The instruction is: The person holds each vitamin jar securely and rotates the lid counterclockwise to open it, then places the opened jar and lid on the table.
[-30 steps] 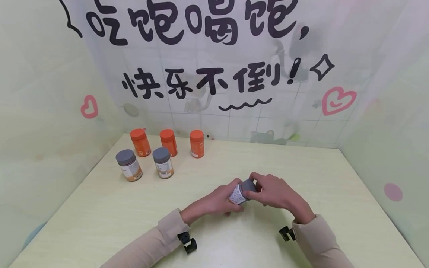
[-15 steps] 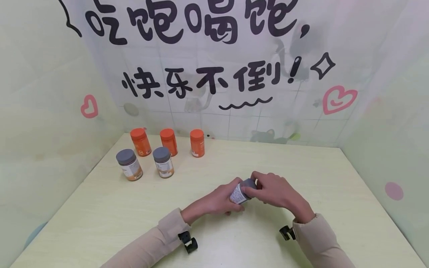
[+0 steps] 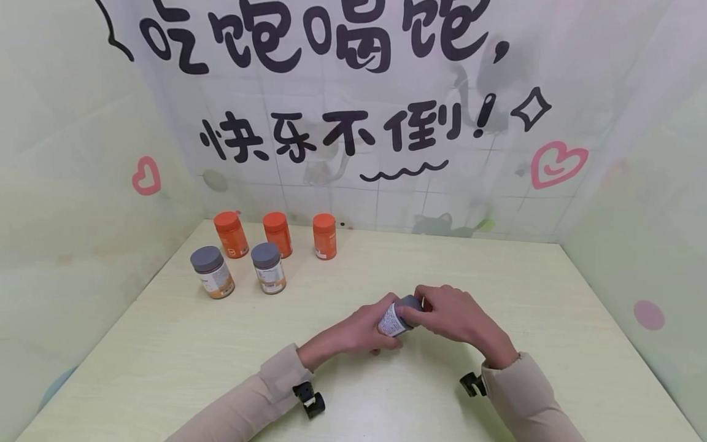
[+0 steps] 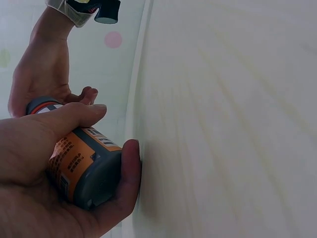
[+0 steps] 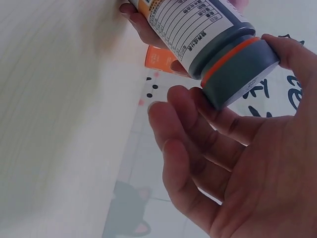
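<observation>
Held jar (image 3: pixel 391 323): tilted over the table (image 3: pixel 166 374), between both hands, cap end toward the right. Left hand (image 3: pixel 366 326) gripped the body, thumb and fingers wrapped round it; right hand (image 3: pixel 455 315) pinched the grey cap (image 5: pixel 243 73) at its rim, spare fingers loosely curved. Judged: left grip steadied the body so the right could work the cap; whether the cap was turning could not be told. Body smooth, cylindrical, probably plastic; orange-and-white printed label; orange ring (image 5: pixel 229 57) below cap. Two grey-capped jars (image 3: pixel 269 274) stood upright before three orange jars (image 3: pixel 278 233) at far left, probably kept out of the hands' way. Tabletop pale, faintly grained.
</observation>
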`<state>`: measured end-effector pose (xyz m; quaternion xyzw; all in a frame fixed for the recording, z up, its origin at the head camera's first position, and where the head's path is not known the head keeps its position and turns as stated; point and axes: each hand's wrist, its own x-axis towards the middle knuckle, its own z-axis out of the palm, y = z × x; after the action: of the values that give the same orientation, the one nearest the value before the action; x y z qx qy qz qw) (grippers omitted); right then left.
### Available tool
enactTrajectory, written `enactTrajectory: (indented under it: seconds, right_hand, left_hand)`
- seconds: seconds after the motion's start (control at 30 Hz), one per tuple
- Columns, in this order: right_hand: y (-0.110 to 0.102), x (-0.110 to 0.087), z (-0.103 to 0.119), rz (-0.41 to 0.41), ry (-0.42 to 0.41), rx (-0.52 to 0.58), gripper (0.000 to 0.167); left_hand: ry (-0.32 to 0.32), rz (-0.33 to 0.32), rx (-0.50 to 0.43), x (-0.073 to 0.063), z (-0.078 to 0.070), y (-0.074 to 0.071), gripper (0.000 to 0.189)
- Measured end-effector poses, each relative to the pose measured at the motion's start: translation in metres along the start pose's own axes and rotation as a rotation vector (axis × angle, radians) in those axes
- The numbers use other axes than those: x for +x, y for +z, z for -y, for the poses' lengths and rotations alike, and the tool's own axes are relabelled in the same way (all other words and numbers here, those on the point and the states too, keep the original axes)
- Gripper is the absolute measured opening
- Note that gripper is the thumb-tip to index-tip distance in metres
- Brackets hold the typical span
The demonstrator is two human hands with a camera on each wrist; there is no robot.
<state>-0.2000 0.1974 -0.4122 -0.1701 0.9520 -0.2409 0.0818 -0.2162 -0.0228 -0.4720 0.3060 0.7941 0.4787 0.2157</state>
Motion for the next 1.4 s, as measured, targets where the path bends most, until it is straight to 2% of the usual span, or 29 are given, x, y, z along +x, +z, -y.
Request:
enactTrajectory:
  seconds: [0.1,0.17,0.47,0.7,0.87,1.1,1.4]
  right_hand:
    - [-0.0004,-0.0006,0.0006,-0.001,-0.013,0.005,0.031]
    - [-0.0007,-0.0007,0.0009,0.0,-0.02,0.009,0.031]
    - [0.0014,0.0003,0.0,-0.015,0.004,-0.033,0.047]
    - [-0.0005,-0.0007,-0.0012,0.021,-0.041,-0.016,0.032]
    - [-0.0022,-0.0011,-0.0009,0.021,-0.03,0.01,0.039]
    - [-0.0022,-0.0014,-0.0008,-0.002,0.034,-0.032,0.052]
    - [-0.0029,-0.0019,-0.0008,0.031,0.012,-0.005,0.047]
  left_hand:
    - [-0.002,0.002,-0.004,0.0001,0.0001,0.0001,0.053]
    - [-0.006,-0.001,-0.006,-0.0001,-0.0001,0.0002,0.053]
    - [-0.012,-0.001,0.01,-0.0003,-0.0012,0.0003,0.054]
    - [-0.013,0.002,0.0,-0.0003,-0.0003,0.0004,0.053]
    - [-0.017,0.001,-0.008,-0.0005,-0.0018,0.0002,0.054]
    - [-0.008,0.002,0.002,0.0005,-0.0023,-0.0005,0.054]
    - [-0.007,0.005,-0.001,-0.0004,-0.0024,-0.0002,0.053]
